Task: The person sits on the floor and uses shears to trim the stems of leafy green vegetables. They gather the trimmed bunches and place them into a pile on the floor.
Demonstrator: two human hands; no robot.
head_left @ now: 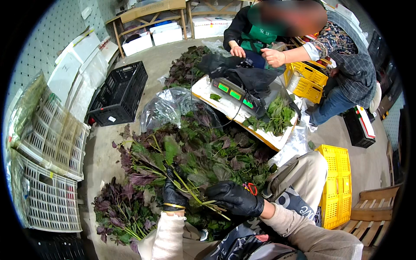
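My left hand [174, 195], in a black glove with a yellow band at the wrist, is closed round a bunch of leafy perilla stems [189, 189]. Their leafy tops point up and left, and the cut ends reach down to the right. At those lower ends my right hand [234, 198], also black-gloved, has its fingers closed on the stems. Beneath and beyond both hands spreads a large heap of purple-green perilla [208, 145]. A smaller pile of perilla [123, 208] lies at the left. Red-orange loops [250, 188], perhaps scissor handles, show beside my right wrist.
A digital scale [236, 96] and green leaves [277, 116] sit on a white foam board [281, 139]. Two people work beyond it. A black crate [119, 93] stands far left, white crates [50, 190] near left, a yellow crate [336, 186] at right.
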